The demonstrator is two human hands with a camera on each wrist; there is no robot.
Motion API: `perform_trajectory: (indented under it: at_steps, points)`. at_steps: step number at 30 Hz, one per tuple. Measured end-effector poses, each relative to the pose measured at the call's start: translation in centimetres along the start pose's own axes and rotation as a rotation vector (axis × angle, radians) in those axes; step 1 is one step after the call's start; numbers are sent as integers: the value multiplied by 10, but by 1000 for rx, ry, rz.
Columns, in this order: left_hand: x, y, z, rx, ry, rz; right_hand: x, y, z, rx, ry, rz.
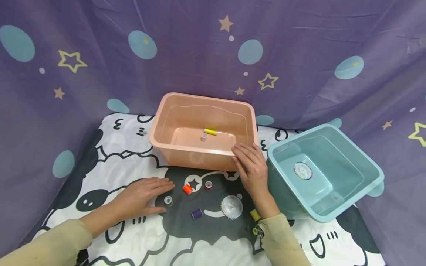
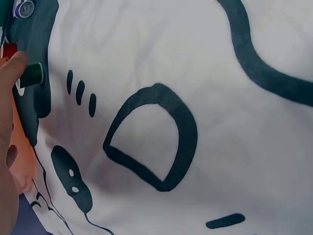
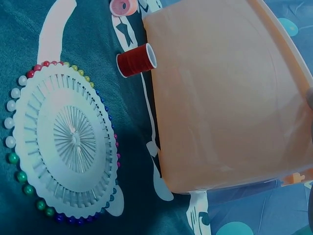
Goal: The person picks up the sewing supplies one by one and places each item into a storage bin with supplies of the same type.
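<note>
My left hand [image 1: 143, 197] is low over the cloth with its fingers extended, holding nothing. Close to its fingertips stands a dark green thread spool [image 2: 32, 76], white-topped in the head view. Beyond it are an orange spool [image 1: 188, 189] and a dark red spool [image 3: 137, 61]; a purple spool [image 1: 197, 214] lies nearer. The right hand [image 1: 252, 168] rests its fingers on the near right rim of a peach tub [image 1: 199, 149], thumb by the outer wall. Inside that tub lie a yellow spool [image 1: 210, 132] and a whitish spool [image 1: 204, 137].
A round pin wheel [image 1: 232, 207] with coloured heads lies left of the right forearm. Beside that wrist is an olive-yellow spool [image 1: 255, 215]. A teal tub [image 1: 352, 207] on the right holds another pin wheel [image 1: 303, 170]. A purple curtain [image 1: 199, 55] hangs behind.
</note>
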State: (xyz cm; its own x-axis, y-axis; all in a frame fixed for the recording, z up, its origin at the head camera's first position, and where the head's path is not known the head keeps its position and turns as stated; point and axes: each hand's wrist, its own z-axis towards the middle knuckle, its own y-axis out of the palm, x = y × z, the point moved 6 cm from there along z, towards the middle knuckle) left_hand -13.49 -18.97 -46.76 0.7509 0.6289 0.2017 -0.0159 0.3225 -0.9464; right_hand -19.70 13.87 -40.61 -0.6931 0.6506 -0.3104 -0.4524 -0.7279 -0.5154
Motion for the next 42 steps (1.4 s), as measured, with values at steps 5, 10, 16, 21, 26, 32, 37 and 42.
perform_trajectory:
  at_steps: [5,10,16,21,26,32,37,42]
  points:
    - [-1,5,0,-8,-8,1,1,0,0,-1,0,-7]
    - [-2,8,0,-18,-36,-17,1,1,0,-7,1,-9]
    - [-1,12,0,-11,-66,-48,1,1,0,-13,12,-10]
    - [0,16,0,-27,-84,-86,0,1,0,1,-1,-5]
    - [-1,19,0,-41,-101,-105,-1,0,1,11,-13,-6]
    - [2,22,-2,-27,-116,-102,-1,-1,0,4,-11,-8]
    - [2,25,-3,-14,-139,-108,-1,-1,-1,-1,-8,-12]
    - [1,26,-3,-8,-185,-127,0,0,0,-4,-6,-10]
